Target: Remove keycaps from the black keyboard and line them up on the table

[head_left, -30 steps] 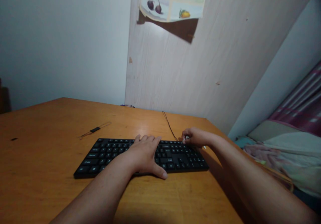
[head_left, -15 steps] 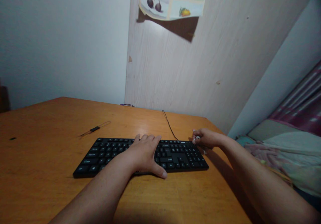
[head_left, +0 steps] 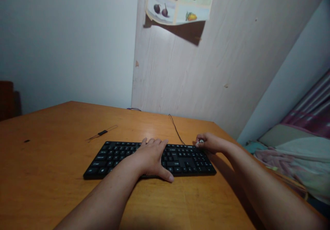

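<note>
A black computer keyboard (head_left: 186,162) lies on the wooden table, its number pad on the right. My left hand (head_left: 152,156) spans its middle from back to front, fingertips at the far edge and thumb at the near edge, holding it down. My right hand (head_left: 210,142) is closed at the far right corner, over the top of the number pad. A crumpled white tissue (head_left: 200,142) shows between its fingers; most of it is hidden in the fist. The black keyboard cable (head_left: 176,129) runs back from the far edge.
On the wooden table (head_left: 154,206), a small black piece with thin wire loops (head_left: 102,133) lies behind the keyboard's left end. A small dark bit (head_left: 27,141) sits farther left. Another dark cord (head_left: 134,109) lies at the back edge. Bedding (head_left: 281,154) is beyond the right edge.
My right hand has shifted slightly left along the keyboard's far right corner with the tissue. The left hand stays in place on the keyboard. The whole view has turned slightly left.
</note>
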`<action>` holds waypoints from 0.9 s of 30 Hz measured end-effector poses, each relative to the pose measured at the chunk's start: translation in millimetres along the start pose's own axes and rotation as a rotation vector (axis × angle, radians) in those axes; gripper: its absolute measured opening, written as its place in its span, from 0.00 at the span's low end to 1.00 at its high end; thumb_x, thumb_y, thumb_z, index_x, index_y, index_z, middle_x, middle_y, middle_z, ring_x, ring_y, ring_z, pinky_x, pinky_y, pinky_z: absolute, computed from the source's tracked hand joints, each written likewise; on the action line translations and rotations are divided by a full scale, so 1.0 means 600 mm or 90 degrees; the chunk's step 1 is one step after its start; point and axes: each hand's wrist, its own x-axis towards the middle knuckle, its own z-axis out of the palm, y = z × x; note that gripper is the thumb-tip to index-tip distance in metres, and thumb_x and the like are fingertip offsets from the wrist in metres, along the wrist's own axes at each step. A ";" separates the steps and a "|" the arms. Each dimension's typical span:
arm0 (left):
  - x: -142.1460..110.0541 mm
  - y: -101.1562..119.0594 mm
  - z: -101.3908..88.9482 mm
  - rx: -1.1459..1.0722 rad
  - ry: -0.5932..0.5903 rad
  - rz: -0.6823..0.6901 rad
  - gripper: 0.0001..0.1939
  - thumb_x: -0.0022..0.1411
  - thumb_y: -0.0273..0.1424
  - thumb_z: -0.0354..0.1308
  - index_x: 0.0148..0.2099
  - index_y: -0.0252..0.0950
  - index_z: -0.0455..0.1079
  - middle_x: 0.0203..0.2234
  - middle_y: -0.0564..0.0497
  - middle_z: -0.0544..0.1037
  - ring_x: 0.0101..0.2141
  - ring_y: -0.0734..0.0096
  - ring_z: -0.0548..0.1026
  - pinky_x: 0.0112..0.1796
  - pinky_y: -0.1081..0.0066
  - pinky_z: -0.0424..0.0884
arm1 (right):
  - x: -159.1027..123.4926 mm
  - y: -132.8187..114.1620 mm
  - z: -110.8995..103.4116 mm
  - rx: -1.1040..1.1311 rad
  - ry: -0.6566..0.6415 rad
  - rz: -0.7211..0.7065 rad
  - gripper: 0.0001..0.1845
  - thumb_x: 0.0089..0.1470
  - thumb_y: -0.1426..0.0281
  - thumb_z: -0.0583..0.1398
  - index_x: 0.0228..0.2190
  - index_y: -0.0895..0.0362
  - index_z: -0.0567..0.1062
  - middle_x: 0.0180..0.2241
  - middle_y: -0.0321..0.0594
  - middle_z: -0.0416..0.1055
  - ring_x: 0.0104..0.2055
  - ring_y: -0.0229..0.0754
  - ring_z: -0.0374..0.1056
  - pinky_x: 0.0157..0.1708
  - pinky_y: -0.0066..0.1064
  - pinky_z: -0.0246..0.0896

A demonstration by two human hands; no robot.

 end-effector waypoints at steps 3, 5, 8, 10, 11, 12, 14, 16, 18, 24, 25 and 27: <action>-0.001 0.002 -0.002 0.004 0.000 0.003 0.66 0.29 0.65 0.59 0.67 0.38 0.49 0.60 0.37 0.61 0.59 0.39 0.56 0.59 0.45 0.42 | -0.005 0.010 -0.005 -0.049 0.030 0.035 0.05 0.45 0.71 0.61 0.28 0.59 0.72 0.24 0.38 0.71 0.24 0.35 0.64 0.22 0.23 0.54; -0.002 0.003 -0.003 0.004 0.001 -0.002 0.66 0.29 0.65 0.59 0.67 0.39 0.49 0.60 0.37 0.61 0.60 0.39 0.55 0.59 0.45 0.42 | -0.008 0.008 -0.007 -0.080 0.053 0.041 0.04 0.45 0.71 0.62 0.26 0.59 0.72 0.25 0.39 0.71 0.26 0.36 0.65 0.24 0.23 0.55; -0.003 0.003 -0.003 0.005 -0.004 -0.007 0.67 0.27 0.66 0.59 0.67 0.40 0.49 0.61 0.37 0.60 0.60 0.40 0.54 0.59 0.46 0.41 | -0.012 -0.017 0.001 -0.058 0.088 0.042 0.05 0.46 0.70 0.62 0.26 0.59 0.71 0.24 0.39 0.71 0.25 0.36 0.65 0.22 0.23 0.54; -0.004 0.001 -0.003 0.003 -0.005 -0.002 0.67 0.28 0.67 0.58 0.67 0.39 0.49 0.61 0.37 0.60 0.61 0.40 0.54 0.59 0.46 0.41 | -0.017 -0.048 0.012 0.027 0.109 0.040 0.06 0.48 0.68 0.60 0.28 0.58 0.70 0.23 0.37 0.71 0.22 0.35 0.64 0.20 0.22 0.54; -0.005 0.000 -0.003 0.002 -0.003 0.000 0.67 0.28 0.67 0.58 0.67 0.39 0.50 0.61 0.37 0.60 0.61 0.40 0.54 0.59 0.46 0.41 | -0.021 -0.065 0.019 0.087 0.109 0.038 0.07 0.49 0.66 0.60 0.29 0.57 0.70 0.23 0.36 0.70 0.21 0.34 0.64 0.19 0.22 0.54; -0.005 0.000 -0.003 0.001 0.004 0.002 0.66 0.29 0.68 0.57 0.67 0.39 0.51 0.61 0.37 0.60 0.61 0.40 0.54 0.59 0.46 0.42 | -0.024 -0.084 0.027 0.139 0.107 0.031 0.09 0.49 0.64 0.59 0.29 0.57 0.69 0.22 0.35 0.69 0.20 0.34 0.63 0.18 0.22 0.54; -0.005 -0.001 -0.005 -0.007 0.036 0.011 0.61 0.33 0.67 0.56 0.65 0.39 0.53 0.61 0.38 0.60 0.61 0.41 0.54 0.59 0.46 0.43 | -0.031 -0.120 0.042 0.212 0.105 -0.007 0.11 0.49 0.62 0.60 0.30 0.56 0.68 0.20 0.33 0.67 0.19 0.33 0.62 0.18 0.22 0.54; -0.003 -0.001 -0.007 -0.032 0.094 0.025 0.52 0.42 0.64 0.55 0.63 0.39 0.57 0.59 0.39 0.63 0.59 0.44 0.57 0.58 0.49 0.49 | -0.035 -0.152 0.057 0.267 0.076 -0.027 0.13 0.49 0.59 0.60 0.31 0.56 0.67 0.18 0.30 0.65 0.18 0.32 0.59 0.17 0.21 0.53; 0.002 0.000 -0.009 -0.091 0.148 0.036 0.38 0.54 0.57 0.52 0.60 0.38 0.62 0.54 0.42 0.69 0.55 0.51 0.64 0.54 0.55 0.57 | -0.037 -0.177 0.071 0.317 0.060 -0.051 0.14 0.49 0.58 0.60 0.31 0.55 0.67 0.18 0.29 0.63 0.17 0.32 0.57 0.16 0.22 0.51; 0.022 0.002 -0.001 -0.349 0.187 0.031 0.13 0.62 0.38 0.51 0.43 0.36 0.67 0.29 0.52 0.73 0.30 0.71 0.70 0.29 0.73 0.64 | -0.032 -0.205 0.115 0.440 0.088 -0.145 0.16 0.48 0.57 0.60 0.30 0.55 0.65 0.21 0.30 0.64 0.21 0.33 0.59 0.20 0.22 0.53; 0.025 0.002 0.002 -0.383 0.196 0.021 0.11 0.61 0.37 0.51 0.42 0.35 0.66 0.27 0.53 0.72 0.28 0.73 0.68 0.27 0.74 0.62 | -0.031 -0.204 0.122 0.460 0.096 -0.145 0.16 0.49 0.56 0.60 0.31 0.54 0.64 0.22 0.30 0.64 0.21 0.33 0.60 0.21 0.23 0.54; 0.030 0.003 0.008 -0.445 0.218 -0.018 0.10 0.60 0.35 0.54 0.41 0.35 0.64 0.24 0.55 0.69 0.25 0.75 0.65 0.24 0.76 0.57 | -0.027 -0.200 0.133 0.484 0.119 -0.139 0.17 0.50 0.54 0.59 0.31 0.54 0.63 0.21 0.30 0.64 0.21 0.34 0.60 0.21 0.23 0.55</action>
